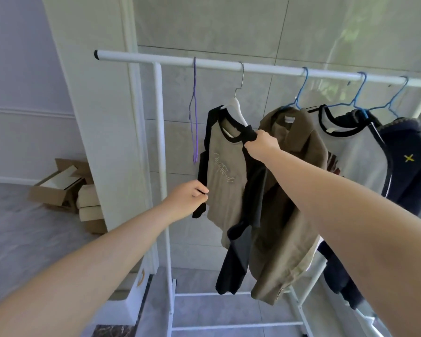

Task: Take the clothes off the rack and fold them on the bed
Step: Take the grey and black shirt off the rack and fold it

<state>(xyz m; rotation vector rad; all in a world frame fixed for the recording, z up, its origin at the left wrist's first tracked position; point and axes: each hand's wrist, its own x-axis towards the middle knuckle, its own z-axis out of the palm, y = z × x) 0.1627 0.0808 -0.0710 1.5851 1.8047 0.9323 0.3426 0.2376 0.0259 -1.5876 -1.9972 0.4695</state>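
Note:
A white clothes rack (pixel 229 64) carries several garments on hangers. Leftmost hangs a tan shirt with black sleeves and collar (pixel 223 173) on a white hanger (pixel 236 103). My right hand (pixel 261 142) grips its black shoulder near the collar. My left hand (pixel 188 197) pinches the end of its black left sleeve. To the right hang a brown jacket (pixel 297 190), a white shirt with black trim (pixel 357 154) and a navy top with a yellow cross (pixel 413 161), all on blue hangers. No bed is in view.
An empty purple hanger (pixel 195 117) hangs at the rack's left end beside the upright post (pixel 162 166). Open cardboard boxes (pixel 66 188) lie on the floor to the left, behind a wall corner. The rack's lower rails (pixel 229 294) run near the tiled floor.

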